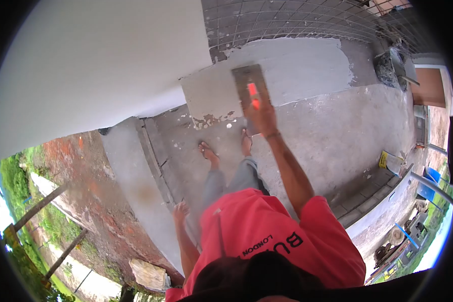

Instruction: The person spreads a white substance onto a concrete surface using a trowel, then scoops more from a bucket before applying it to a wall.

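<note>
My right hand (262,120) is closed around the red-orange handle of a rectangular plastering trowel (246,74). The trowel's blade lies flat against a pale coat of wet plaster (307,65) on the wall low in front of me. Around the coat's lower left edge the plaster is ragged, with small specks on the floor. My left hand (180,209) hangs at my side above the ledge, its fingers loosely apart and nothing in them.
A smooth white wall (100,60) rises at the left. Metal grating (287,20) runs above the plaster. My sandalled feet stand on the concrete floor (327,136). A mortar-smeared container (387,68) and a yellow-printed bag (390,162) are at the right. Wooden poles and bare soil lie left.
</note>
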The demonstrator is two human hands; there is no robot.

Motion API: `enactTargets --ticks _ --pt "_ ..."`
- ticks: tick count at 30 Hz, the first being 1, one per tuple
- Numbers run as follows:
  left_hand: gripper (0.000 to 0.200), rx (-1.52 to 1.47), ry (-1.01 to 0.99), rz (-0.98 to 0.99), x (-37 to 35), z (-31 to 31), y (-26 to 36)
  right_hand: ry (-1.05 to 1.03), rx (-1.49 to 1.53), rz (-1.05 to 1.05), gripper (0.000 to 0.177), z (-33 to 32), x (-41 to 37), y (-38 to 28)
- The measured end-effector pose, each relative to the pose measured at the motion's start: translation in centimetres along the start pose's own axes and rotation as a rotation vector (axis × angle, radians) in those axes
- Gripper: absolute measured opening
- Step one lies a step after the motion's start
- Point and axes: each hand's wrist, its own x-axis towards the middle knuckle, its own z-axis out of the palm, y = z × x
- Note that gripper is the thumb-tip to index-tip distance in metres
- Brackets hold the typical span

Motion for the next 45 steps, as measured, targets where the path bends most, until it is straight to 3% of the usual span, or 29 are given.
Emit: enactTargets --ticks 3,7,8,9,11,12,13,15,17,21,23,26,28,31,34,36,39,41,45 --pt "0.043 0.031 -0.004 -0.037 0.1 0.5 -0.7 0.103 -0.064 0.127 0.031 -7.6 4.0 7.1" --pt "0.036 0.067 0.009 -0.056 0.4 1.5 -1.6 0.298 -0.195 -0.014 0.029 -14.9 7.8 14.2" --pt "0.032 0.067 0.025 -0.046 0.6 1.9 -1.4 0.221 -0.049 0.099 0.029 -15.0 7.9 14.4" --pt "0.031 0.049 0.032 -0.034 0.5 2.3 -1.1 0.158 0.087 0.221 0.029 -15.4 7.8 13.5" --pt "0.029 0.02 0.052 -0.012 0.1 2.8 -0.2 0.009 0.488 0.276 0.028 -13.6 5.5 7.2" --pt "0.034 0.019 0.031 -0.002 -0.2 3.1 0.3 -0.051 0.551 0.238 0.027 -11.7 4.5 4.4" --pt "0.04 0.016 0.008 0.01 -0.3 3.6 1.0 -0.097 0.554 0.183 0.031 -9.7 3.6 1.8" --pt "0.046 0.01 -0.011 0.036 -0.4 4.2 1.9 0.13 0.219 -0.193 0.04 -1.9 3.4 1.5" --pt "0.046 0.008 -0.005 0.062 0.2 4.4 2.2 0.002 0.324 -0.114 0.037 -1.4 2.9 -3.7" --pt "0.045 0.383 -0.059 0.378 3.6 2.5 -2.2 -0.156 0.33 -0.046 0.034 1.4 3.6 -4.7" --pt "0.044 0.386 -0.064 0.365 3.8 2.8 -3.7 -0.216 0.354 -0.003 0.037 1.0 4.3 -4.5" --pt "0.043 0.419 -0.092 0.328 3.2 3.4 -5.2 0.068 0.191 -0.072 0.039 0.6 5.5 -0.2" --pt "0.042 0.444 -0.108 0.304 3.4 3.4 -6.6 0.078 0.229 -0.109 0.036 -2.3 7.3 4.0" --pt "0.041 0.467 -0.119 0.261 3.3 3.7 -7.5 0.002 0.437 0.116 0.027 -9.3 10.0 10.0" --pt "0.04 0.457 -0.122 0.251 2.7 4.7 -7.8 0.094 0.444 0.305 0.026 -17.2 12.4 15.0" --pt "0.04 0.439 -0.122 0.253 2.3 4.9 -7.9 0.216 0.335 0.306 0.026 -19.6 14.0 19.3" --pt "0.04 0.44 -0.123 0.252 2.5 6.0 -7.1 0.218 0.43 0.323 0.027 -21.2 13.0 16.5" --pt "0.04 0.483 -0.118 0.244 1.9 6.1 -6.3 0.171 0.462 0.124 0.026 -16.8 11.2 13.5" --pt "0.04 0.442 -0.083 0.293 1.6 6.8 -4.1 -0.043 0.43 -0.084 0.024 -7.4 6.4 2.3"
